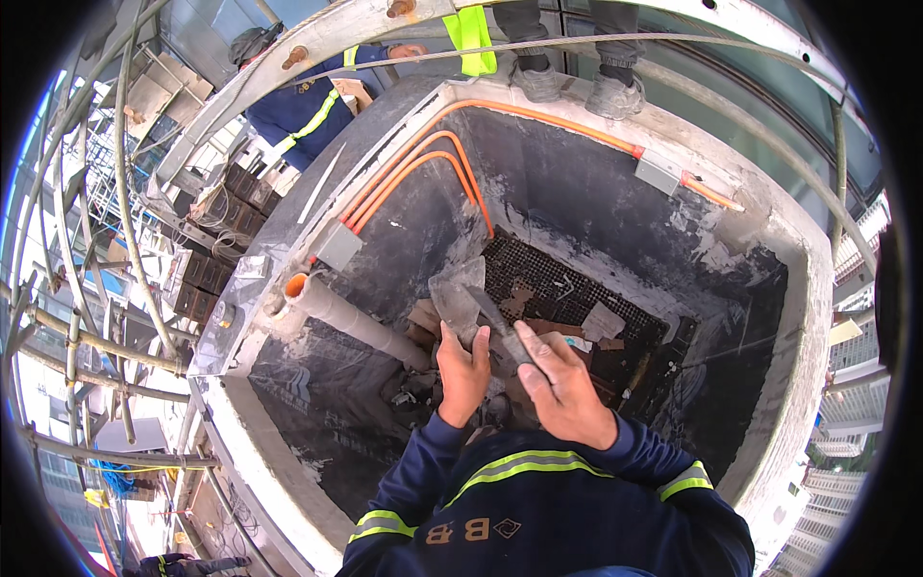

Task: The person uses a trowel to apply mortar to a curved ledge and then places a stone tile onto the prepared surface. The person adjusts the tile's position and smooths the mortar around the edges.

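Note:
My left hand (463,373) is closed at the lower edge of a flat, pale grey piece (455,296), its thumb and fingers pointing up. Whether this is a slab or a broad blade I cannot make out. My right hand (567,385) grips a long, narrow, flat grey tool (496,315), like a scraper. Its far end reaches over to the edge of the pale piece; I cannot tell whether they touch. Both hands are close together, above the inside of a dark-walled pit.
Black grating (567,298) with debris covers the pit floor. A grey pipe (356,322) slants along the left wall. Orange conduits (423,159) meet grey boxes (338,246) on the rim (808,288). A person's shoes (615,94) stand at the far rim; another person (312,111) bends at far left, near scaffolding poles (106,337).

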Demonstrator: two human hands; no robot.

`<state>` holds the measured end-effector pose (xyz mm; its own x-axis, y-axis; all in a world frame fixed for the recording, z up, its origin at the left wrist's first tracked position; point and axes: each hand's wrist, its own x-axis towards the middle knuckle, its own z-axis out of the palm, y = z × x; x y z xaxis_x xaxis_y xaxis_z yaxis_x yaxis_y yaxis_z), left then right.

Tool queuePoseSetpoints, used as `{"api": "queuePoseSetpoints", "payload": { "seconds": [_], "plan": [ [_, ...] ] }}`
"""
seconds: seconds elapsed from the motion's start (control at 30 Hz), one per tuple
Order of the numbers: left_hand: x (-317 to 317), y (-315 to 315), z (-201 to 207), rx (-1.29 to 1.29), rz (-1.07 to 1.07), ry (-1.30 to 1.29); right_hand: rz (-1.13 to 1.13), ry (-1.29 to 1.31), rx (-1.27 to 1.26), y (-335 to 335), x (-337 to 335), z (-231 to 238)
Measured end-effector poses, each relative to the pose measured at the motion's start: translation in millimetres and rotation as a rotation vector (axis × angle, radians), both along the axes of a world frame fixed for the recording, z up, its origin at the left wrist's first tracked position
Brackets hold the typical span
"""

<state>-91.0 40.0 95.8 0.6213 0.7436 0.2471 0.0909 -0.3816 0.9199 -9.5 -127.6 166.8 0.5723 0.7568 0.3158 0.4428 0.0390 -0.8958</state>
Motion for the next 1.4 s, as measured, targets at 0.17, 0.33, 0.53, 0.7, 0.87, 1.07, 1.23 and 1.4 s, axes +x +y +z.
{"api": "queuePoseSetpoints", "payload": {
  "seconds": [0.17, 0.33, 0.53, 0.7, 0.87, 1.07, 1.23, 1.4],
  "plan": [
    [-2, -8, -2, 0.171, -0.018, -0.011, -0.12, 0.086, 0.023, 42, 28, -59],
    [-13, 0, -4, 0.059, -0.008, 0.07, -0.306, 0.273, 0.008, 18, 62, -87],
    [-4, 4, -13, 0.228, 0.017, 0.03, -0.105, 0.052, 0.013, 12, 14, -11],
    [-6, 0, -11, 0.453, -0.09, 0.121, -0.134, 0.317, -0.091, 32, 39, -37],
    [-28, -6, -29, 0.297, -0.014, 0.108, -0.35, 0.2, -0.088, -3, 84, -108],
    [-36, -4, -41, 0.177, 0.05, 0.127, -0.303, 0.556, -0.198, -12, 62, -115],
    [-32, -16, -47, 0.131, 0.044, 0.143, -0.252, 0.366, -0.135, -5, 42, -113],
    [-35, -24, -38, 0.047, 0.057, 0.115, -0.168, 0.53, -0.01, -11, 66, -89]
  ]
}}
